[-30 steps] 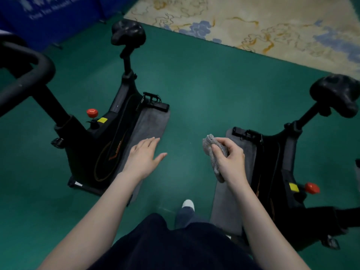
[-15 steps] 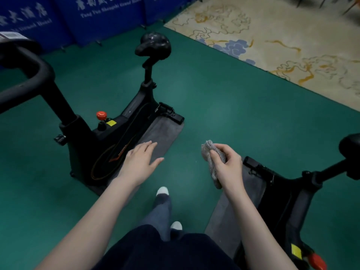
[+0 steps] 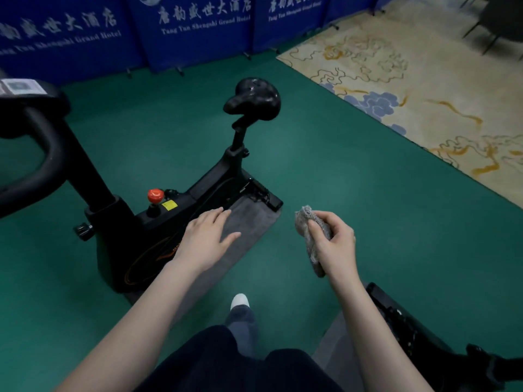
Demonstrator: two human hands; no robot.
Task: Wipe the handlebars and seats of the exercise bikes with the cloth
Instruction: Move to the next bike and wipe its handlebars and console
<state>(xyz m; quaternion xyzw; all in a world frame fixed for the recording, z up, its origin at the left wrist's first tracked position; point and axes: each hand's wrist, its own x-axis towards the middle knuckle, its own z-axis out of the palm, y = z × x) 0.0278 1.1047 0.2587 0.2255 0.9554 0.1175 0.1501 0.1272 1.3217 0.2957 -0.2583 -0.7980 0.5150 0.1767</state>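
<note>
Crumpled grey cloth [image 3: 305,222] gripped in right hand [image 3: 335,244], glossy black seat [image 3: 253,99] level beyond

We have 1 exercise bike [image 3: 158,236] on a mat [image 3: 252,222] to our left, with its handlebar [image 3: 42,165] at the far left and its seat [image 3: 253,99] farther from us. A knob [image 3: 155,195] sits on the frame between them. Our left hand [image 3: 205,239] hovers over the frame and mat. Our right hand [image 3: 334,244], holding the cloth [image 3: 310,236], is to its right above the floor [image 3: 353,171]. A 2nd bike [image 3: 410,335] stands at lower right. Banners [image 3: 192,29] line the back, and a carpet [image 3: 424,94] lies behind at right.
</note>
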